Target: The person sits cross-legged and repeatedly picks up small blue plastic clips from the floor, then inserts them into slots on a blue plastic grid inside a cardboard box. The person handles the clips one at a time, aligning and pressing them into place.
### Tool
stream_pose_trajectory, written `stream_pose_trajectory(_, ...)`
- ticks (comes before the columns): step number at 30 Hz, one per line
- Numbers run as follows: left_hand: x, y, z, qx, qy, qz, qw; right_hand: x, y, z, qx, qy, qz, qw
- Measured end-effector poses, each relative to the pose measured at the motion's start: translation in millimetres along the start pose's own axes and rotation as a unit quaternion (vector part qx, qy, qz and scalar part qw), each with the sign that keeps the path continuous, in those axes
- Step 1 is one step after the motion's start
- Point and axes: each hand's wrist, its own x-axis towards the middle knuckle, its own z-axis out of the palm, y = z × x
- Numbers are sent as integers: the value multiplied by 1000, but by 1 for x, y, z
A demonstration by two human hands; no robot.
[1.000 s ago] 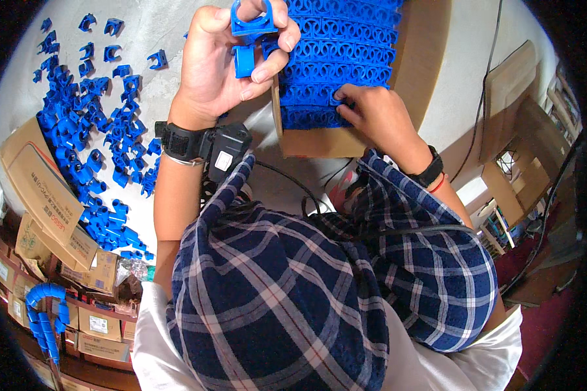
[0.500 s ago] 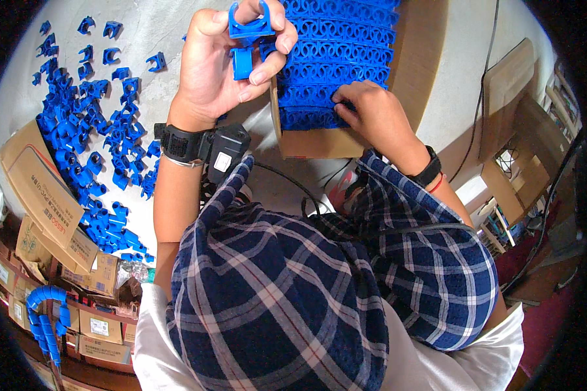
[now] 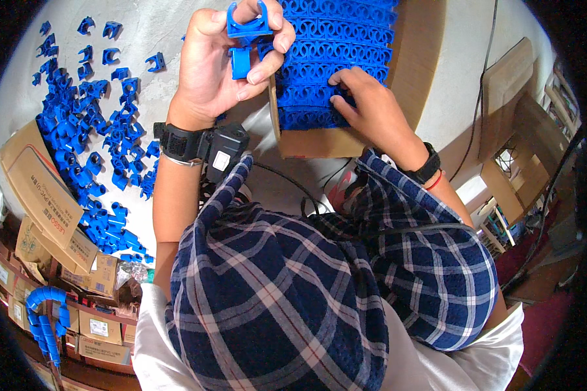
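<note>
My left hand (image 3: 205, 72) is raised beside the carton, its fingers curled around blue plastic pipe clips. One pipe clip (image 3: 248, 30) points its open jaws upward at my fingertips; a second clip (image 3: 240, 64) sits lower, against the palm side. To the right, the cardboard box (image 3: 326, 144) holds tight rows of the same blue clips (image 3: 336, 49), standing side by side. My right hand (image 3: 377, 107) is over the nearest rows, thumb and forefinger apart with no clip visible between them. Its other fingers are partly hidden.
Loose blue clips (image 3: 72, 133) lie scattered on the pale floor at the left, beside an opened cardboard flap (image 3: 42, 186). Stacked cartons (image 3: 101, 326) and a curved string of blue clips (image 3: 44, 326) are at lower left. A dark cable (image 3: 482, 85) hangs at the right.
The thumb and forefinger of my right hand have spread apart, and that hand has lifted slightly off the nearest row. My left hand keeps its clips almost still.
</note>
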Motion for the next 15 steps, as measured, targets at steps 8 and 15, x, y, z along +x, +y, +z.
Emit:
stream_pose_trajectory(8, 0, 0, -1, -9, -3, 1, 1000, 1, 2, 2, -22, 3, -18, 1000)
stream_pose_trajectory(15, 1, 0, -3, 7, -3, 6, 1000, 3, 8, 4, -18, 1, 5, 1000)
